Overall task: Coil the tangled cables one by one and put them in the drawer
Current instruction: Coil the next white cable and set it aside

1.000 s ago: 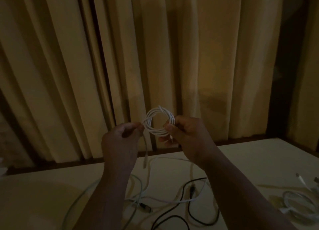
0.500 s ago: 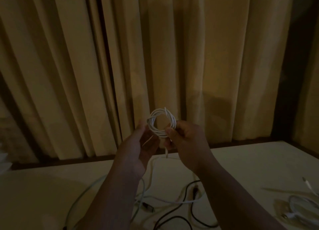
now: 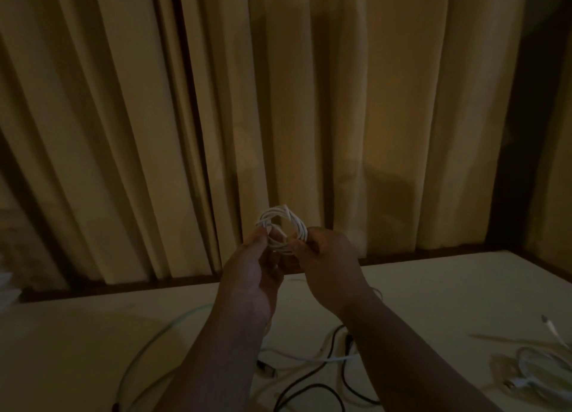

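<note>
A small coil of white cable (image 3: pixel 283 222) is held up in front of the curtain, above the table. My right hand (image 3: pixel 325 257) pinches the coil's right side. My left hand (image 3: pixel 253 263) pinches its left side with thumb and fingertips. Below my arms, a tangle of loose cables lies on the table: a black cable (image 3: pixel 312 390), a thin white cable (image 3: pixel 309 357) and a pale green cable (image 3: pixel 148 346). No drawer is in view.
The pale table (image 3: pixel 77 349) fills the lower part of the view in dim light. Another white cable bundle (image 3: pixel 532 377) lies at the table's right edge. Tan curtains (image 3: pixel 309 102) hang behind the table, with a dark sill beneath them.
The cable's hanging free end has been drawn into the coil. My left hand has moved from holding that end to the coil's left side. The view has shifted slightly.
</note>
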Tool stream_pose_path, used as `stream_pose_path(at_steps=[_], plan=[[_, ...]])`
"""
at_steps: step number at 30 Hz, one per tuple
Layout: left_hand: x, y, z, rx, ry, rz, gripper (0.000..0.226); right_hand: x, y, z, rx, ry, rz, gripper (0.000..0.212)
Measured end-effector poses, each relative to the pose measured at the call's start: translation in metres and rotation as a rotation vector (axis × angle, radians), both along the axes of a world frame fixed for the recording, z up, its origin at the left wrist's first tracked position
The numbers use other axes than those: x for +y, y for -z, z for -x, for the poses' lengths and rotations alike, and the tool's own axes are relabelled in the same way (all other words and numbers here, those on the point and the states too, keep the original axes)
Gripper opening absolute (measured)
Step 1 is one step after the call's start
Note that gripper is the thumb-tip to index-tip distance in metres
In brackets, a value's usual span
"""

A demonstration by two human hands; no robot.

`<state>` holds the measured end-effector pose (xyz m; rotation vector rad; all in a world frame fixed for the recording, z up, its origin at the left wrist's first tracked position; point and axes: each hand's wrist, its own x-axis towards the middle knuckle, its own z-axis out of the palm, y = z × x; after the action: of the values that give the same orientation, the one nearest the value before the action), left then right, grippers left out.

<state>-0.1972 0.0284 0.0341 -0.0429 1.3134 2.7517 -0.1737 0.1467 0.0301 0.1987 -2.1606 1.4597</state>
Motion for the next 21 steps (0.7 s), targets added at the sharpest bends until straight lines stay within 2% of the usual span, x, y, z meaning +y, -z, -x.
stream_pose_path(at_steps=[3, 6, 9, 11, 18, 21], plan=[[0.000, 0.003, 0.001, 0.020, 0.022, 0.041, 0.027, -0.002, 0.005, 0.005, -0.022, 0.027, 0.000, 0.017], [-0.002, 0.001, -0.002, 0.062, 0.089, 0.072, 0.032, -0.004, 0.006, 0.005, -0.057, -0.011, 0.115, 0.018], [-0.003, 0.001, -0.001, 0.088, 0.150, 0.021, 0.041, -0.005, 0.006, 0.006, -0.043, 0.002, 0.164, 0.043], [-0.006, 0.001, 0.001, 0.079, 0.179, -0.021, 0.043, -0.007, 0.005, 0.005, -0.047, -0.014, 0.230, 0.049], [-0.011, 0.000, 0.001, 0.068, 0.245, -0.044, 0.046, -0.003, 0.004, 0.002, -0.107, -0.182, 0.450, 0.015], [-0.020, -0.002, 0.003, 0.066, 0.270, 0.031, 0.030, -0.001, 0.001, -0.003, -0.202, -0.311, 0.527, 0.011]])
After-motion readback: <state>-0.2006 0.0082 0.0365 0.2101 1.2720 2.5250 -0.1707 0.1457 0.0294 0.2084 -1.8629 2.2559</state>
